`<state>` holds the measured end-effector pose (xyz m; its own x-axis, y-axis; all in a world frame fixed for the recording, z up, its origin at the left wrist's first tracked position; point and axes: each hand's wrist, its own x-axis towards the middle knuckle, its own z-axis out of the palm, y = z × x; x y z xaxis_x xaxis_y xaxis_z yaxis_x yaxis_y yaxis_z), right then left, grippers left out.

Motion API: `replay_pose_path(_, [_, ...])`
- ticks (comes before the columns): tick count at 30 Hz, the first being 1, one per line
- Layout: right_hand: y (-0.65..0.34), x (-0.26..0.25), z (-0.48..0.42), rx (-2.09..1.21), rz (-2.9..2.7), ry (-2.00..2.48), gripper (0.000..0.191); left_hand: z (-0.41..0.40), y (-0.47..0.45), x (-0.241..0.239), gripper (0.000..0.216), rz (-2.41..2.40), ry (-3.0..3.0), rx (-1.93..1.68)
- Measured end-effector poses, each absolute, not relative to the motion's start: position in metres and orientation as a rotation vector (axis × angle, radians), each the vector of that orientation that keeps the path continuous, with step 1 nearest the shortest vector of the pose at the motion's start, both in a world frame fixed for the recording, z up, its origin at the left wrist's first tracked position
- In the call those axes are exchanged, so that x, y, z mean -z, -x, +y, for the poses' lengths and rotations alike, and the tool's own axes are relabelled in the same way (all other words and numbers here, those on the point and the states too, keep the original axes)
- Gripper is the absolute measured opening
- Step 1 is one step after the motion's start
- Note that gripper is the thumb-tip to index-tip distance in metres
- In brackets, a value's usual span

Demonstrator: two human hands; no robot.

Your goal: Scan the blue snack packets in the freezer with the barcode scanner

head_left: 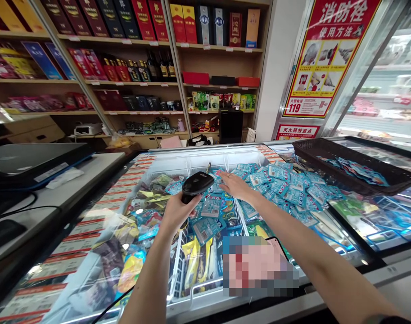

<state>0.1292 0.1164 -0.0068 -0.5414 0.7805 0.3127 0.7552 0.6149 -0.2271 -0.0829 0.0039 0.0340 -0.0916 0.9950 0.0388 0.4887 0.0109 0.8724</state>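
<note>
My left hand (177, 211) is closed around the handle of a black barcode scanner (196, 184), its head pointing forward over the open chest freezer (225, 155). My right hand (232, 184) reaches further in, fingers stretched out flat over a heap of blue ice-cream packets (282, 182), touching or just above them. Below the scanner lie more blue packets (208, 209) and yellow wrapped bars (198, 261). A wire divider (241, 216) splits the freezer's compartments.
A black plastic basket (357, 168) holding several blue packets rests on the freezer's right glass lid. A counter with a dark monitor (33, 164) and cables stands to the left. Shelves of boxed goods (141, 67) fill the back wall. A fire-hydrant poster (327, 54) hangs at right.
</note>
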Motion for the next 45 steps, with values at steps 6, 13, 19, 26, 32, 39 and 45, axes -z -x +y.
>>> replay_pose_path(6, [-0.117,0.010,0.120,-0.018,-2.212,1.675,0.082,0.005,0.087,-0.031,0.035,1.621,-1.532,-1.045])
replay_pose_path(13, [-0.115,0.011,0.132,-0.053,-2.556,1.269,0.079,0.002,0.079,-0.030,0.037,1.630,-1.596,-1.033])
replay_pose_path(19, [-0.139,0.004,0.130,-0.066,-2.232,1.546,0.051,0.003,0.073,-0.030,0.037,1.691,-1.585,-1.042])
replay_pose_path(26, [-0.201,0.003,0.116,-0.465,-1.521,1.494,0.036,0.006,0.070,-0.026,0.036,1.722,-1.684,-0.999])
replay_pose_path(32, [-0.221,0.021,0.094,-0.918,-1.096,1.225,0.041,0.004,0.064,-0.030,0.036,1.733,-1.767,-0.900])
replay_pose_path(39, [-0.222,0.025,0.092,-1.073,-0.923,1.074,0.049,0.004,0.061,-0.024,0.032,1.541,-1.781,-0.805])
replay_pose_path(45, [-0.211,0.026,0.090,-1.096,-0.947,1.044,0.040,-0.002,0.052,-0.032,0.030,1.527,-1.754,-0.794])
